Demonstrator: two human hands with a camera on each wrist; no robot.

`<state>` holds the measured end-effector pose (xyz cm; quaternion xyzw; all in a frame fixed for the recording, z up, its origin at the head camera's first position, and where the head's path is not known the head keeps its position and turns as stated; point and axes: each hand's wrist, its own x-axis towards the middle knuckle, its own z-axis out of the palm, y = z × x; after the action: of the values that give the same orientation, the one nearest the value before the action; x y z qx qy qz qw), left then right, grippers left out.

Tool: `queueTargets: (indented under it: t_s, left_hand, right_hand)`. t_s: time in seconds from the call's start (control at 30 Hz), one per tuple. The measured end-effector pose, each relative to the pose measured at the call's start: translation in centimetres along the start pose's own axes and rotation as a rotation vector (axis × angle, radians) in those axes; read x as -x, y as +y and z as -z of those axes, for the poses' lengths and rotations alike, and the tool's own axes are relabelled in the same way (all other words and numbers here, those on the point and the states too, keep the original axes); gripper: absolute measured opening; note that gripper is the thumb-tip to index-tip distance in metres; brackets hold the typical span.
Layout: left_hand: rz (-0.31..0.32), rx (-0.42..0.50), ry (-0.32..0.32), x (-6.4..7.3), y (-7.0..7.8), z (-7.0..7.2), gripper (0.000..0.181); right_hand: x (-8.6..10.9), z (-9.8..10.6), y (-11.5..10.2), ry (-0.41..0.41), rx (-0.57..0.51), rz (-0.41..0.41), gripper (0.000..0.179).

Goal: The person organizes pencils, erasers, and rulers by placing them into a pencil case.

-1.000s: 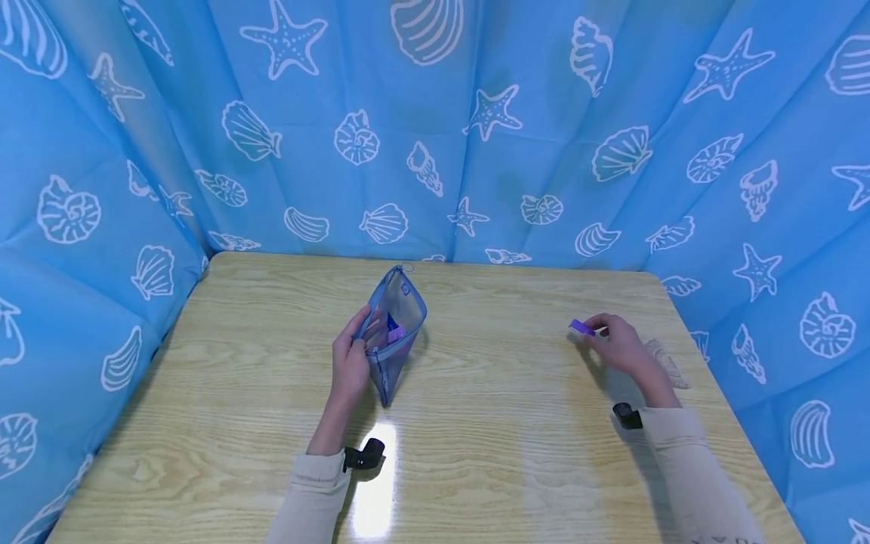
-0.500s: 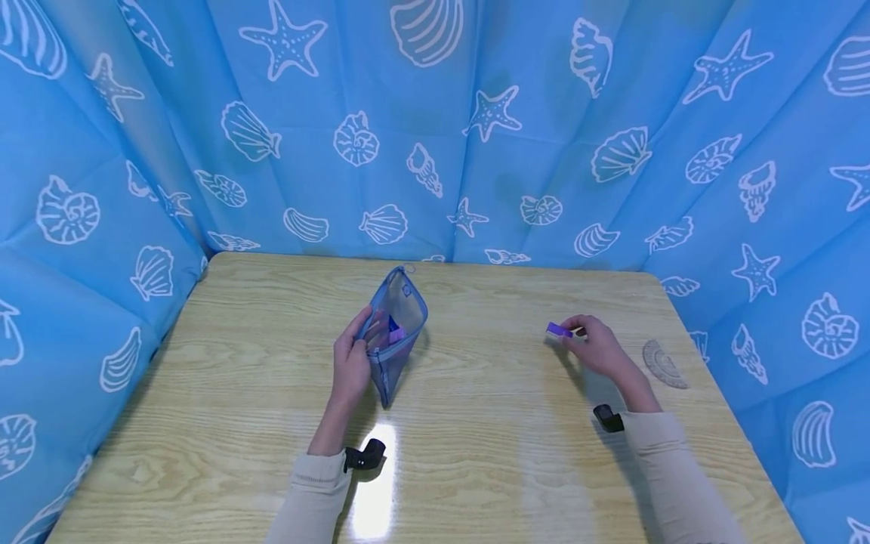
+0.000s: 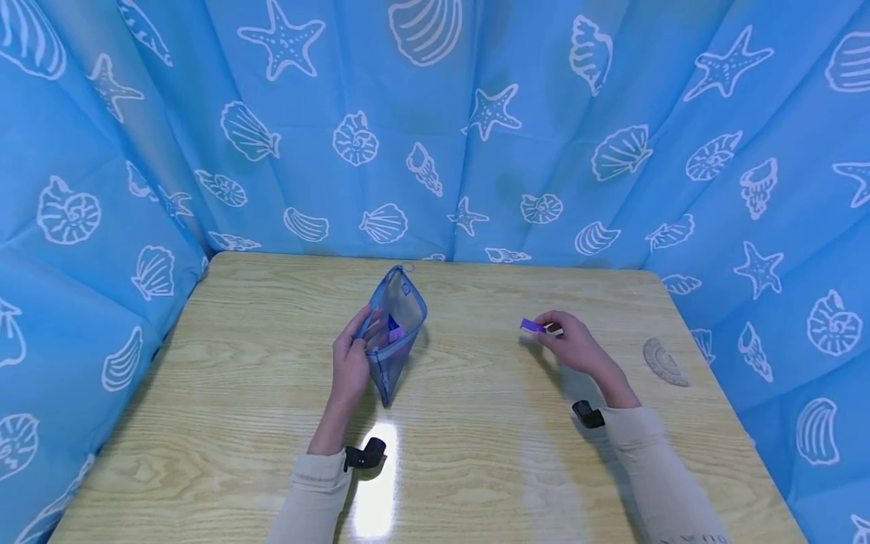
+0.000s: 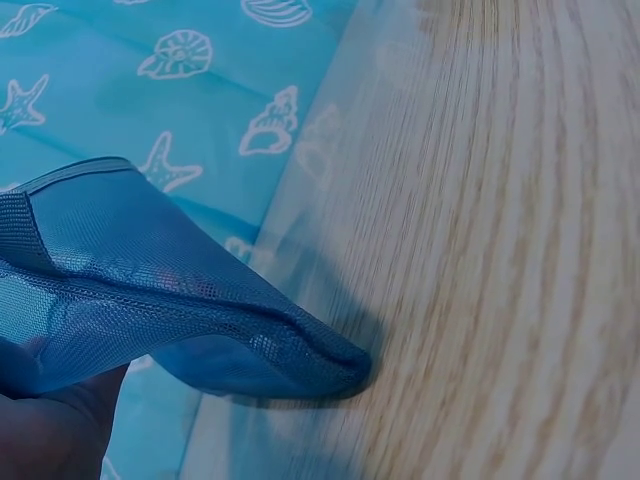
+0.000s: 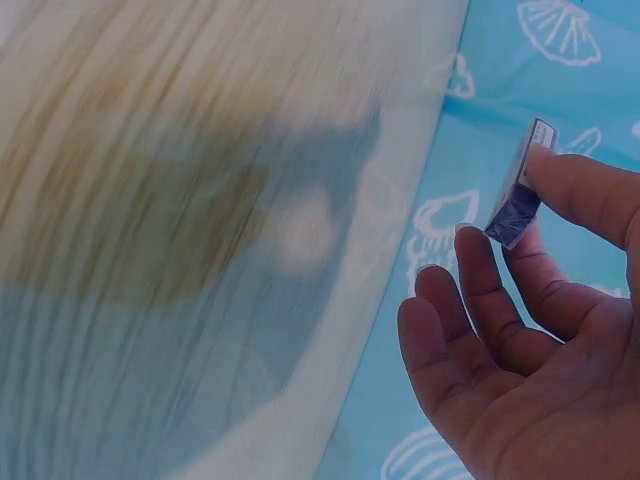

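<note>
My left hand (image 3: 350,366) grips the left side of a blue mesh zip pouch (image 3: 389,370), fingers inside the mouth and thumb outside. The pouch stands tilted with its mouth wide apart; something blue and pinkish-purple (image 3: 397,332) shows inside. In the left wrist view, the pouch's mesh (image 4: 180,290) tapers to a corner close over the table. To the right, my right hand (image 3: 574,344) pinches a small purple block (image 3: 532,326) between thumb and fingers, above the table. The right wrist view shows a white printed label on this block (image 5: 518,195); the other fingers are loosely bent.
A clear half-round protractor (image 3: 664,363) lies near the table's right edge, beyond my right forearm. The wood-grain table (image 3: 476,453) is bordered at the back and sides by a blue curtain (image 3: 435,113) with white shells and starfish.
My right hand has moved left with the purple block, toward the pouch, and the protractor has come fully into sight. The left hand and pouch have stayed in place.
</note>
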<state>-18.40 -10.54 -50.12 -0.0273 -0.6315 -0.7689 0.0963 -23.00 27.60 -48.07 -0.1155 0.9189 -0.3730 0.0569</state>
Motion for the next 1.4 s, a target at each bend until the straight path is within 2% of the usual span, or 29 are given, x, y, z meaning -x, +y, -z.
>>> queueTargets:
  t_s: [0.37,0.7,1.07,1.4]
  left_hand:
    - [0.013,0.013,0.011,0.1,-0.1,-0.1,0.062]
    - [0.023,0.057,0.012,0.0,-0.3,-0.1,0.061]
    - [0.031,0.048,0.000,0.0,-0.3,0.0,0.061]
    - [0.020,0.047,0.009,0.0,-0.4,0.0,0.062]
  right_hand:
    - [-1.5,-2.0,-3.1,-0.027,-0.056,0.067,0.023]
    - [-3.3,-3.7,-6.5,-0.050,-0.059,0.129,0.023]
    - [-5.4,-4.6,-10.8,-0.067,-0.031,0.227,0.025]
    - [-7.1,-5.3,-13.0,-0.100,0.024,0.262,0.025]
